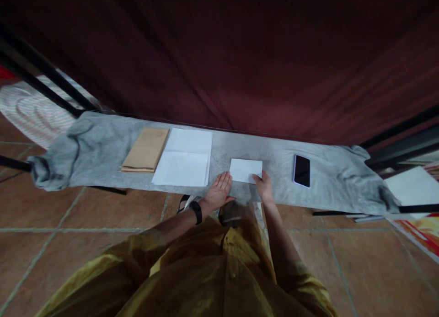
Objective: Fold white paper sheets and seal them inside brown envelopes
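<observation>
A small white rectangle of paper [244,169], seemingly folded, lies in front of me on the grey cloth. My right hand [264,185] grips its lower right corner, thumb on top and the fingers at the edge. Flat on the cloth at the paper's left edge rests my left hand [219,191], its fingers stretched out and thumb spread; it wears a black wristband [196,212]. Left of it is a stack of larger white sheets [185,159] with a crease across the top one. Beside those sheets sits a pile of brown envelopes [146,150].
A phone [302,170] with a dark screen lies to the right on the grey cloth [332,175], which covers a narrow bench. Behind it hangs a dark red curtain [219,70]. Black metal bars [404,129] stand at both ends. The floor [113,212] is tiled.
</observation>
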Available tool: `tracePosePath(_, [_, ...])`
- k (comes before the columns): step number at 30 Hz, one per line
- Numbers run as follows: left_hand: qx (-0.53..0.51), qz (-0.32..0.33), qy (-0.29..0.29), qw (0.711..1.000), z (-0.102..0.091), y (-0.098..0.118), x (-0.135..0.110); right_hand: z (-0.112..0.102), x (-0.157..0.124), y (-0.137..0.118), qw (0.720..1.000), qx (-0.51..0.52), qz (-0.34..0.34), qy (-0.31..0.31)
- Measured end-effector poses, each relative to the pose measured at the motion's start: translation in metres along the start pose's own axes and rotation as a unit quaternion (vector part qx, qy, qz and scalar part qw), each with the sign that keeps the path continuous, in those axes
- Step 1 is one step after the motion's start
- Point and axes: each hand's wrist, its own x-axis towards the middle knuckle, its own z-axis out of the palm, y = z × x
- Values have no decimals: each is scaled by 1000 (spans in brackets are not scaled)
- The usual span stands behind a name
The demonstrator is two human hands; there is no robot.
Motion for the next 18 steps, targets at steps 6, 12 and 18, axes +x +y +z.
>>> tracePosePath(6, [-22,6,22,999,-11,-3,-9,-5,-10,1,1000,-23,-9,-3])
tracePosePath(12, [-29,-121,114,986,-47,-72,-15,-7,-15,5,998,-54,-14,-5])
tracePosePath(18, [-53,-488,134,861,-93,-207,-55,-6,-20,0,997,-76,-13,-1])
